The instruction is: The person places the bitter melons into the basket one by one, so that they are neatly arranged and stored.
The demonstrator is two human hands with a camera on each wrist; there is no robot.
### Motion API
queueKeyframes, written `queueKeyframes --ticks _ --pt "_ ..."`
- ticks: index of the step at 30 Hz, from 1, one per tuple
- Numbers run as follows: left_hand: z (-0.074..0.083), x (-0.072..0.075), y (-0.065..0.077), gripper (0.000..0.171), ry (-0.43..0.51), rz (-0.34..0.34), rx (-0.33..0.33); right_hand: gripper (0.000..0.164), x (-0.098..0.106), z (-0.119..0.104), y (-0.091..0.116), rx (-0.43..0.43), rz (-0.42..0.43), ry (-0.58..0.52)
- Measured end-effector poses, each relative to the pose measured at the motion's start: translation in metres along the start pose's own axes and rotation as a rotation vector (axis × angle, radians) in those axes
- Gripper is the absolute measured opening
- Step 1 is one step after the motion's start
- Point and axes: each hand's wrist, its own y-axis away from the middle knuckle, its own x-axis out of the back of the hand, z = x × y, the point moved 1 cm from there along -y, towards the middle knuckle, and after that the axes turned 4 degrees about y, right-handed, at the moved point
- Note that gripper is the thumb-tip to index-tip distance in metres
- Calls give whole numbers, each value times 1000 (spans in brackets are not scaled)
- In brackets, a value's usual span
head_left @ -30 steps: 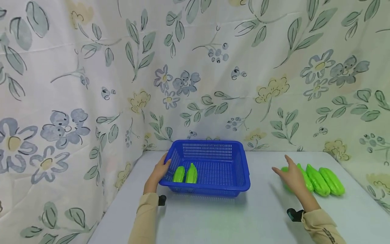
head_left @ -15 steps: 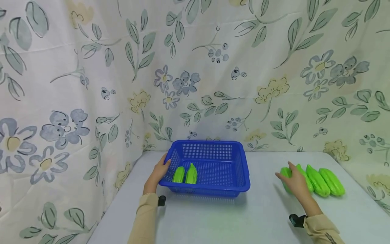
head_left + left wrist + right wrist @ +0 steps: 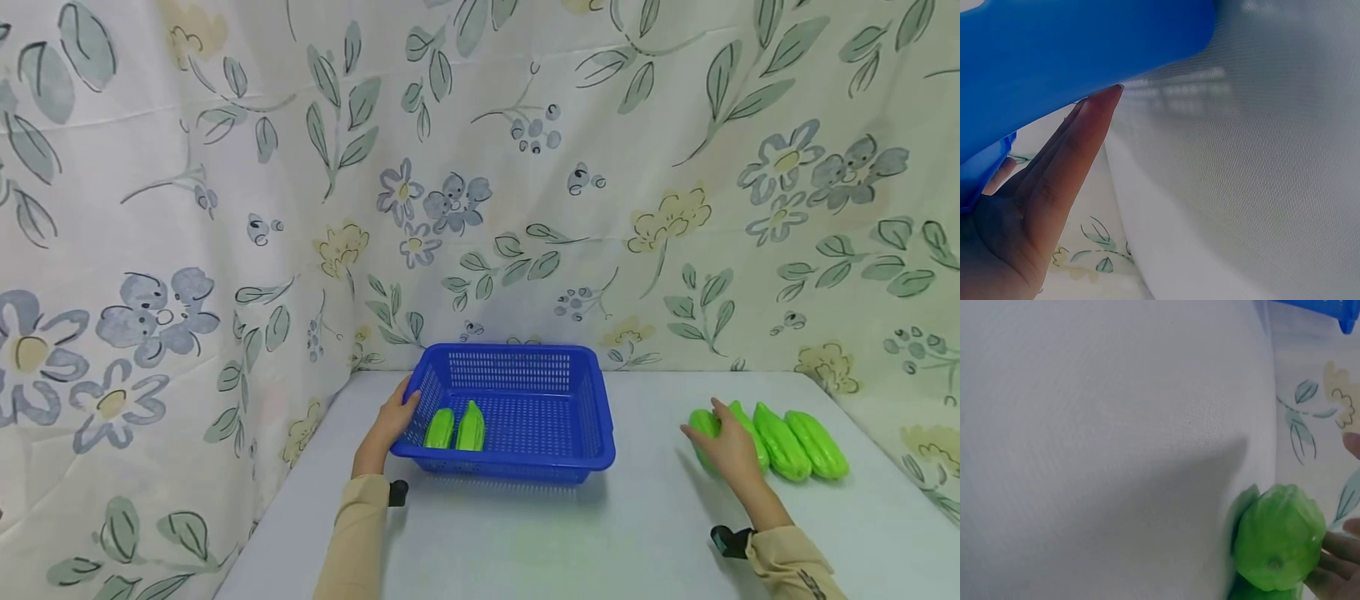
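Note:
A blue plastic basket [image 3: 592, 417] stands mid-table with two green gourds [image 3: 456, 428] lying in its left end. My left hand [image 3: 396, 414] holds the basket's left rim, thumb over the edge; in the left wrist view its fingers [image 3: 1079, 156] lie straight against the blue basket wall [image 3: 1072, 56]. On the right lies a row of green gourds. My right hand [image 3: 723, 440] lies over the leftmost gourd [image 3: 702, 421], thumb on its left side and fingers curled round it. The right wrist view shows that gourd's end [image 3: 1279, 540] with fingertips [image 3: 1335, 565] against it.
Two more green gourds [image 3: 780, 442] [image 3: 821, 446] lie side by side right of the held one. A flowered cloth [image 3: 480, 167] hangs behind the table and along both sides. The white tabletop [image 3: 525, 542] runs toward me.
My right hand has come down from just above the gourds onto the leftmost one and closed round it. The left hand and the basket have stayed put.

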Motion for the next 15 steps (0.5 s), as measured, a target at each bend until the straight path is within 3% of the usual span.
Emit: queueKeyframes --ticks 15 --pt "0 0 0 59 -13 -6 0 83 -1 -1 -2 -10 -11 -54"
